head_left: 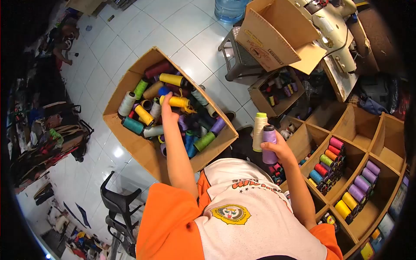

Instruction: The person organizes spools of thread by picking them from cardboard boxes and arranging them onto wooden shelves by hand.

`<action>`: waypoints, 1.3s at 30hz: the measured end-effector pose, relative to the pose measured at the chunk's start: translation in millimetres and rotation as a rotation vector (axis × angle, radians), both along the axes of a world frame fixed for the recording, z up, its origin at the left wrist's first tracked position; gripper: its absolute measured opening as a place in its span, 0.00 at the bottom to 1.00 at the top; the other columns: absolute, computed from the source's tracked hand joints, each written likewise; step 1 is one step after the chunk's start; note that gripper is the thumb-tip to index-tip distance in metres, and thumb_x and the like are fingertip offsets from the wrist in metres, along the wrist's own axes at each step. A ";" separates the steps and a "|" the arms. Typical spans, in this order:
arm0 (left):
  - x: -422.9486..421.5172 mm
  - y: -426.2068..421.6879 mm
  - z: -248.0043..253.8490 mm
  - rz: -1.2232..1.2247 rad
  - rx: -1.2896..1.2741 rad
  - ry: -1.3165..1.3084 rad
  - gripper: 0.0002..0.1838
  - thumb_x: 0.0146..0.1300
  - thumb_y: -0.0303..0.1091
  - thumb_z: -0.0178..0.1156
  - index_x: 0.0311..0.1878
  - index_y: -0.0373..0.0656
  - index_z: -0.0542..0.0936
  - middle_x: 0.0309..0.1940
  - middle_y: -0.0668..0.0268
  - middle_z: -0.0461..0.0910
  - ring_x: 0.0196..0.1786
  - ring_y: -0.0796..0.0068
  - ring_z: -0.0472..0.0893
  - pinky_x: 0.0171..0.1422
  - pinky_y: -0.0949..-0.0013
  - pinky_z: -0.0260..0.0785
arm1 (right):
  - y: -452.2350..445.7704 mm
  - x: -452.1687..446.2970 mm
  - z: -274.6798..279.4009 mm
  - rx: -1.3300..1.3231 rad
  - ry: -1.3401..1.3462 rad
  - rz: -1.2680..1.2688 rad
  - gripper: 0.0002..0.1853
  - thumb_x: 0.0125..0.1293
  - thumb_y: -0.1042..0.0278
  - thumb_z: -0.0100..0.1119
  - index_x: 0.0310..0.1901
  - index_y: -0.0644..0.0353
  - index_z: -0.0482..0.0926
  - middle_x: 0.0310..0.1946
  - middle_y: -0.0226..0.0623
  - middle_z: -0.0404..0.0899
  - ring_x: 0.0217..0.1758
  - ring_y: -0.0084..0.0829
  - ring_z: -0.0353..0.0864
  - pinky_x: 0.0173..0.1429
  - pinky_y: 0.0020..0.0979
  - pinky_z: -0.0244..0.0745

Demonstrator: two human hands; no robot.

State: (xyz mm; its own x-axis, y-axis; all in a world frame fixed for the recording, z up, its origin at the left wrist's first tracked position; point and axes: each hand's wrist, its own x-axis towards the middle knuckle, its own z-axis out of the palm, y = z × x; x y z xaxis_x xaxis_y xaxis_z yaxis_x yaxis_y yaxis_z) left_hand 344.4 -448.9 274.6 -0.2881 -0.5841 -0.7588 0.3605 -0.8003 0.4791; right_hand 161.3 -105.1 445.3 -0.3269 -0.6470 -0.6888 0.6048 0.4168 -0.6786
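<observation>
My left hand (170, 113) reaches into a large cardboard box (130, 151), with its fingers closed round a yellow thread spool (177, 102) that has some loose thread at one end. Around it in the box lie many spools, among them another yellow spool (171, 79), a green spool (204, 141), a teal spool (132, 125) and a grey-white spool (127, 104). My right hand (279, 148) grips a purple thread spool (269, 147) upright. A cream spool (259, 130) stands against it, also held in that hand; the fingers behind are hidden.
At the right is a wooden compartment shelf (366, 149) holding rows of spools, purple spools (363, 184) among them. A smaller box (277, 106) of spools sits below an open carton (277, 39) on a stool (234, 56). A black chair (119, 199) stands left.
</observation>
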 end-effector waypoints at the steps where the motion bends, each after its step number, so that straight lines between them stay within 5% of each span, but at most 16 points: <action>1: 5.5 3.2 3.6 0.063 -0.027 0.090 0.13 0.54 0.34 0.67 0.39 0.46 0.74 0.31 0.67 0.77 0.36 0.68 0.79 0.45 0.58 0.75 | 0.0 -0.8 0.4 0.004 -0.004 0.005 0.39 0.46 0.63 0.69 0.61 0.59 0.65 0.44 0.31 0.73 0.47 0.26 0.73 0.54 0.28 0.67; 6: -19.5 -19.4 -10.3 -0.056 -0.146 0.121 0.11 0.53 0.32 0.67 0.39 0.46 0.76 0.30 0.70 0.76 0.33 0.70 0.77 0.40 0.63 0.73 | -2.0 -2.2 2.6 0.059 0.011 0.029 0.39 0.46 0.63 0.69 0.62 0.60 0.65 0.45 0.31 0.73 0.47 0.25 0.73 0.54 0.28 0.67; 10: -61.7 -27.9 -33.6 0.119 -0.210 -0.167 0.28 0.45 0.25 0.70 0.51 0.39 0.72 0.43 0.63 0.76 0.43 0.67 0.77 0.46 0.60 0.74 | -8.4 -2.2 9.4 0.039 0.034 0.024 0.38 0.46 0.64 0.69 0.61 0.60 0.65 0.44 0.31 0.73 0.46 0.24 0.73 0.54 0.28 0.68; 13: -66.9 -36.0 -29.7 0.086 -0.271 -0.176 0.30 0.44 0.24 0.71 0.54 0.39 0.71 0.47 0.62 0.75 0.48 0.65 0.76 0.49 0.59 0.74 | -6.6 0.9 8.5 0.024 0.004 -0.006 0.37 0.46 0.64 0.69 0.60 0.60 0.66 0.43 0.31 0.74 0.46 0.25 0.74 0.54 0.28 0.68; 20: -66.5 -51.4 -2.9 -0.085 -0.106 -0.055 0.27 0.46 0.28 0.74 0.49 0.29 0.74 0.42 0.56 0.79 0.41 0.61 0.80 0.48 0.59 0.75 | 7.6 -0.2 -9.0 0.023 -0.013 0.022 0.33 0.47 0.63 0.67 0.57 0.63 0.68 0.50 0.38 0.76 0.51 0.30 0.77 0.58 0.32 0.70; 27: -55.8 -51.3 -23.1 -0.146 -0.177 -0.146 0.34 0.44 0.32 0.76 0.56 0.37 0.72 0.50 0.60 0.77 0.50 0.63 0.78 0.54 0.59 0.72 | -13.7 -1.2 -2.0 0.029 -0.034 0.039 0.29 0.48 0.63 0.68 0.52 0.61 0.70 0.41 0.32 0.76 0.44 0.25 0.75 0.53 0.28 0.69; 30: -58.8 -40.8 -12.7 -0.096 -0.248 -0.114 0.33 0.48 0.34 0.74 0.57 0.35 0.71 0.50 0.56 0.77 0.50 0.60 0.78 0.56 0.57 0.72 | -15.0 -3.4 -5.4 0.024 0.001 0.084 0.33 0.47 0.61 0.67 0.56 0.64 0.69 0.48 0.38 0.76 0.50 0.29 0.78 0.55 0.32 0.72; 34: -73.3 -33.0 -8.7 0.096 -0.354 -0.258 0.62 0.38 0.30 0.79 0.70 0.32 0.43 0.62 0.50 0.63 0.57 0.58 0.72 0.61 0.57 0.68 | -15.6 -3.1 -3.9 -0.019 0.032 0.075 0.32 0.47 0.62 0.67 0.55 0.63 0.69 0.45 0.36 0.76 0.47 0.27 0.77 0.53 0.30 0.72; 39: -76.7 -37.7 -10.0 0.107 -0.318 -0.288 0.53 0.40 0.29 0.76 0.66 0.31 0.52 0.57 0.51 0.68 0.55 0.59 0.73 0.56 0.57 0.72 | -15.4 3.5 4.5 0.019 0.022 0.050 0.30 0.47 0.62 0.68 0.52 0.61 0.69 0.40 0.32 0.75 0.43 0.24 0.75 0.50 0.27 0.70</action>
State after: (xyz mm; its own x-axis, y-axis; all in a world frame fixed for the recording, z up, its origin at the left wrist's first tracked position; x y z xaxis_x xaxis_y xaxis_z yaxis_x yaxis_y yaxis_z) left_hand 267.7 -486.6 264.7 -0.0160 -0.8166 -0.5769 0.2491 -0.5621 0.7887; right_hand 164.8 -120.6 449.8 -0.3099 -0.6495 -0.6944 0.5677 0.4594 -0.6831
